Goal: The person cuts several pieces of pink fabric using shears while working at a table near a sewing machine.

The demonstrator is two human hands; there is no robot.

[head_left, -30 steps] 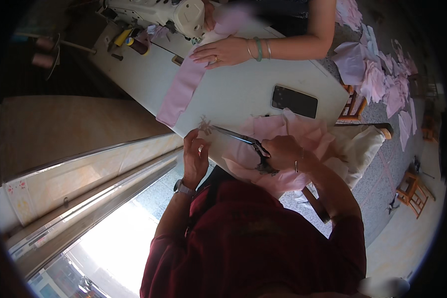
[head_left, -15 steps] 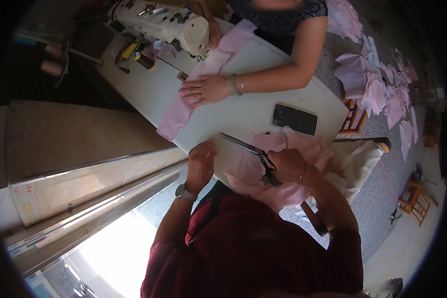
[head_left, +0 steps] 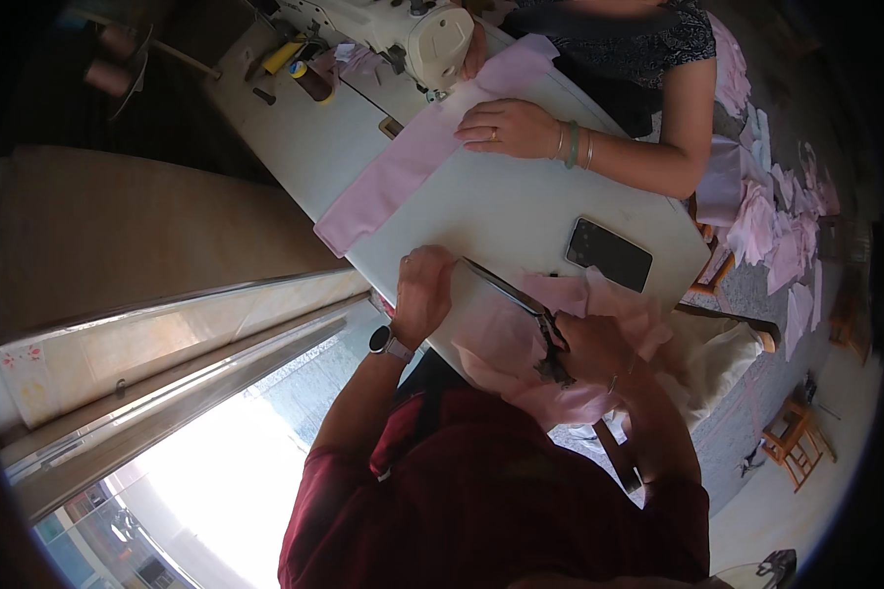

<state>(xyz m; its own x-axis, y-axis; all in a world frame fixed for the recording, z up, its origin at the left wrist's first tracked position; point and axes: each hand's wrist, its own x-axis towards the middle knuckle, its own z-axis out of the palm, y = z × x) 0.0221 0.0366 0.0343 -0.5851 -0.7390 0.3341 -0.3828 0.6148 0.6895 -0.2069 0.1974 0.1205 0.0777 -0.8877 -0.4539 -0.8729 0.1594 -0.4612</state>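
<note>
My right hand [head_left: 596, 349] grips a pair of dark scissors [head_left: 504, 288], its fingers wrapped round the handles. The blades point left across the white tabletop [head_left: 501, 211], and their tips reach the fingers of my left hand [head_left: 425, 292]. That hand is closed at the table's near edge; whatever it pinches is hidden or too small to make out. Thin, crumpled pink fabric [head_left: 491, 344] lies beneath the scissors and my right hand. Farther off, a co-worker's hand [head_left: 513, 129] rests flat on a long pink fabric strip [head_left: 388, 193] that runs under the sewing machine [head_left: 440, 47].
A black phone [head_left: 609, 255] lies right of centre on the table. Brown thread spool [head_left: 312, 82] and small tools sit beside the machine. Pink fabric pieces [head_left: 756, 206] heap up at the far right. A wooden stool [head_left: 796, 442] stands on the floor at right.
The whole view has shifted. The co-worker's hand has slid along the pink strip toward the machine, baring more of its near end. My left fingers have curled in and come against the scissor tips.
</note>
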